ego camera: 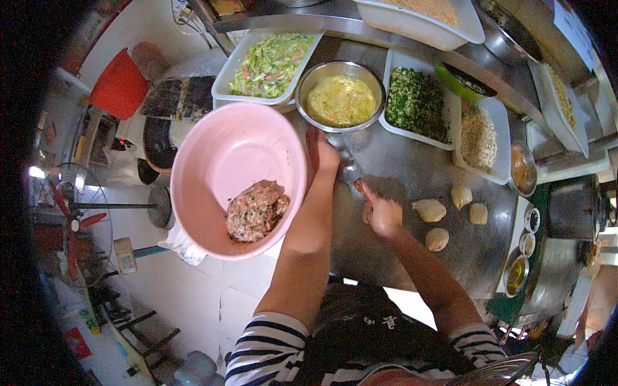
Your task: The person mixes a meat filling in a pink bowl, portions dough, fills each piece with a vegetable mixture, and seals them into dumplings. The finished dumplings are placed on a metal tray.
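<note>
My left hand [325, 153] is at the right side of a pink plastic basin [231, 120], just below a steel bowl [340, 128] of yellowish shredded filling. Its fingers are partly hidden, so its grip is unclear. My right hand [385, 212] is closed over the steel worktop [381, 265], index finger extended along what looks like a shiny metal spatula [348, 166]. Part of a dough piece [365, 213] shows beside that hand. A lump of minced meat filling [256, 212] lies in the basin. To the right sit several pale dough pieces [429, 211].
Behind are plastic tubs of cabbage filling [273, 65], chopped greens [417, 101] and pale filling [478, 137]. A steel shelf [309, 23] overhangs them. Small bowls [516, 275] line the right edge. A red-bladed fan [75, 224] stands at left; a person's arm [598, 299] shows far right.
</note>
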Demonstrator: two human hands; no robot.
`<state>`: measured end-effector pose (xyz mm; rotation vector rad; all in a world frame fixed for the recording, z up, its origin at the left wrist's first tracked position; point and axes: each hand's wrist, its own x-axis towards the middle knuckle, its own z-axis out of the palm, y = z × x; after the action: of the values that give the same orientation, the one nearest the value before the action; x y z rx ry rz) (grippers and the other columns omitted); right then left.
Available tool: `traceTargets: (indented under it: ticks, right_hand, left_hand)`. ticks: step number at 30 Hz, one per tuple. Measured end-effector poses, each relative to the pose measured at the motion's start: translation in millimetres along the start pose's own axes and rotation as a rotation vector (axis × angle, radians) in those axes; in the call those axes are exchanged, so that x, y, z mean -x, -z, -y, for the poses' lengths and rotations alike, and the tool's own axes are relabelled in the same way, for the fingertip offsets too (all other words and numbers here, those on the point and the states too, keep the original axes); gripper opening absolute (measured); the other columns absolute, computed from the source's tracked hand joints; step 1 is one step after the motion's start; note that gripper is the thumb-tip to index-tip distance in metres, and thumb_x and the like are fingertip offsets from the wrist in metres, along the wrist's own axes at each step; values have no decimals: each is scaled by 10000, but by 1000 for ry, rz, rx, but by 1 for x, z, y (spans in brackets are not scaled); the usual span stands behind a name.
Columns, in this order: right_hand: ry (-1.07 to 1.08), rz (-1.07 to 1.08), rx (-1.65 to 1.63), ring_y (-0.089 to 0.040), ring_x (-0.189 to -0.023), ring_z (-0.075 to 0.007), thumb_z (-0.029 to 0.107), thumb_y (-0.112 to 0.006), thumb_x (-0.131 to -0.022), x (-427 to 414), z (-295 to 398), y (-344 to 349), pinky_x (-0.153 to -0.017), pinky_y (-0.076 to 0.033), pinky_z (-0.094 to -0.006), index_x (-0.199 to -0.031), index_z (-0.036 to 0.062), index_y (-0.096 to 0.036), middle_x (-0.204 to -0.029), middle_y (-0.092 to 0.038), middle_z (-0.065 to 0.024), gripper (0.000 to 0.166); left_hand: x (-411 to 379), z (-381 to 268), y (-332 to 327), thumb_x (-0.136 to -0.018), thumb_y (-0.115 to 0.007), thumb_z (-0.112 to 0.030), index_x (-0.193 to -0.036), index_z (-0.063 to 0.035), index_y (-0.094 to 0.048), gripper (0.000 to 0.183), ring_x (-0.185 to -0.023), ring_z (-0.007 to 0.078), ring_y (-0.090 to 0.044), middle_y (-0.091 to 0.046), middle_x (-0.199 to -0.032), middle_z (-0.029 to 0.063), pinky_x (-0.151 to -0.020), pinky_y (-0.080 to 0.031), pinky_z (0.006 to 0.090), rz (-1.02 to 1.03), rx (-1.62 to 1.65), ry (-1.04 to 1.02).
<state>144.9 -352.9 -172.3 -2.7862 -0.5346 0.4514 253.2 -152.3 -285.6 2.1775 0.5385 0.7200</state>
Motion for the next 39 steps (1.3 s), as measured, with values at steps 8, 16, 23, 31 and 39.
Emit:
traceTargets:
  ticks: [8,16,23,31,39]
  right_hand:
    - [62,-159,5,-595,-670,-351,143,-577,-748,-39,-2,-13,-564,-486,-437,-1285,283,-435,-866,-585,-154,573]
    - [332,-475,-114,-590,-513,-304,172,-604,-754,15,-46,-4,-468,-485,-407,-1278,315,-453,-844,-632,-153,564]
    - [240,-199,11,-581,-532,-335,207,-566,-777,33,-40,5,-501,-469,-449,-1276,286,-452,-660,-596,-147,517]
    - [130,-211,17,-597,-718,-357,171,-607,-744,-49,-19,1,-631,-482,-446,-1245,257,-491,-834,-601,-166,522]
    - [375,-450,-293,-580,-621,-321,63,-627,-744,10,-22,18,-553,-478,-379,-1185,193,-550,-720,-570,-144,466]
  left_hand:
    - [24,10,13,-811,-493,4,-1023,29,-585,232,-1025,363,-533,-589,-1051,202,-918,-398,383,171,184,-176]
    - [150,-40,132,-808,-572,-214,-1273,94,-329,608,-1181,462,-337,-390,-1262,294,-1018,-233,483,142,-264,57]
    - [101,-39,90,-915,-392,-362,-1285,40,-331,551,-1084,389,-485,-502,-1138,289,-955,-357,414,476,-148,138]
    - [20,-22,8,-783,-572,-92,-1108,11,-540,343,-1074,361,-470,-512,-1139,205,-949,-365,396,83,15,-240]
    - [71,-89,89,-779,-574,-99,-1125,40,-512,378,-1045,399,-474,-502,-1136,230,-934,-372,427,55,-5,-338]
